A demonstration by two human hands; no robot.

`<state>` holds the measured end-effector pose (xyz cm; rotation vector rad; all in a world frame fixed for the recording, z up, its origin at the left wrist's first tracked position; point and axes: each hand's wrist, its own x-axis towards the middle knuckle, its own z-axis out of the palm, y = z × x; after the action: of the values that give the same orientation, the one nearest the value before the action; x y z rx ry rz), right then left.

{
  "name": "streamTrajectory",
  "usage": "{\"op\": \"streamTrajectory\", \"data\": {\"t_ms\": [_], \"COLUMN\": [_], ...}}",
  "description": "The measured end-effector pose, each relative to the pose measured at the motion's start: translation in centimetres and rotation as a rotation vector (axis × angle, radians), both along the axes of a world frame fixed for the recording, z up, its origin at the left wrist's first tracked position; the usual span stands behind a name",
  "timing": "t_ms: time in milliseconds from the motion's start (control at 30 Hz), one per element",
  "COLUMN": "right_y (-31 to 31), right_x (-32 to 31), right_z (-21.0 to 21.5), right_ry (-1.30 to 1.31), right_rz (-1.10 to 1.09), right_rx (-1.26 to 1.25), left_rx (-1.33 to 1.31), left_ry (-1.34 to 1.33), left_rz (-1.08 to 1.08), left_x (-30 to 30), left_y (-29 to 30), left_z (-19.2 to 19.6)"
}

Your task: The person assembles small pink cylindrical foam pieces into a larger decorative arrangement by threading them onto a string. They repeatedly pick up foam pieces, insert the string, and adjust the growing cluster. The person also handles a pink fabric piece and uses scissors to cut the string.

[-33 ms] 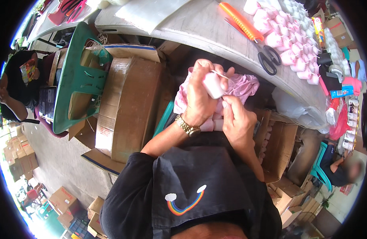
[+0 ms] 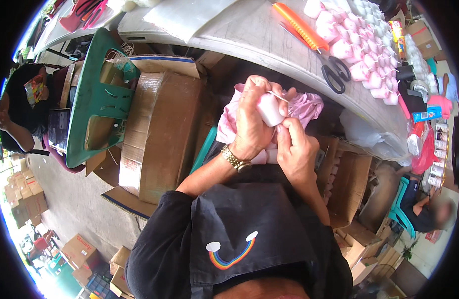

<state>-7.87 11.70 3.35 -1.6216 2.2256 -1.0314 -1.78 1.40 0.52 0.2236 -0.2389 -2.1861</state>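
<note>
My left hand (image 2: 252, 112), with a gold watch on its wrist, is wrapped round a pale pink candle (image 2: 270, 110) above my lap. A white wick (image 2: 278, 94) curves over the candle's far end. My right hand (image 2: 295, 149) is closed in a pinch at the candle's near edge; thumb and forefinger meet there, and whatever is between them is too small to make out. A crumpled pink cloth (image 2: 307, 107) lies behind and under the hands. Below them, more pale pink candles (image 2: 259, 157) show partly in my lap.
Rows of wicked candles (image 2: 366, 65) stand on the table (image 2: 229, 37), near black-handled scissors (image 2: 336, 74) and an orange-handled tool (image 2: 299, 25). A large cardboard box (image 2: 164, 129) and a green chair (image 2: 97, 99) are left; an open box (image 2: 346, 189) is right. Other people sit at both sides.
The candle has shifted slightly right and tipped a little in my left hand. My right fingertips have moved slightly up against its edge.
</note>
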Motion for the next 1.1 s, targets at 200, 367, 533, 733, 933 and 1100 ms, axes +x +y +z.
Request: {"op": "streamTrajectory", "data": {"t_ms": [200,367,533,733,933,1100], "right_y": [1.6,4.7,3.3,-7.9,-24.1,-29.0], "right_x": [-0.4,-1.4,-3.5,-6.0,-8.7,-12.2], "right_z": [-0.1,-0.4,3.3,9.4,6.5,4.2], "right_ry": [-0.287,-0.383,-0.316,0.739,0.810,0.777], "right_rz": [0.151,0.071,-0.043,0.367,0.455,0.341], "right_rx": [-0.015,0.214,0.198,-0.146,-0.304,-0.211], "left_rx": [-0.033,-0.062,0.022,-0.183,-0.103,-0.144], "left_ry": [-0.006,0.006,-0.065,-0.310,-0.384,-0.344], "left_rz": [0.069,0.134,0.282,0.099,0.054,0.043], "left_x": [1.1,1.8,2.5,2.5,3.0,3.4], "left_y": [-1.6,-3.5,-5.3,-3.2,-2.4,-2.7], "left_z": [0.1,-0.5,-1.2,-1.6,-1.1,-0.8]}}
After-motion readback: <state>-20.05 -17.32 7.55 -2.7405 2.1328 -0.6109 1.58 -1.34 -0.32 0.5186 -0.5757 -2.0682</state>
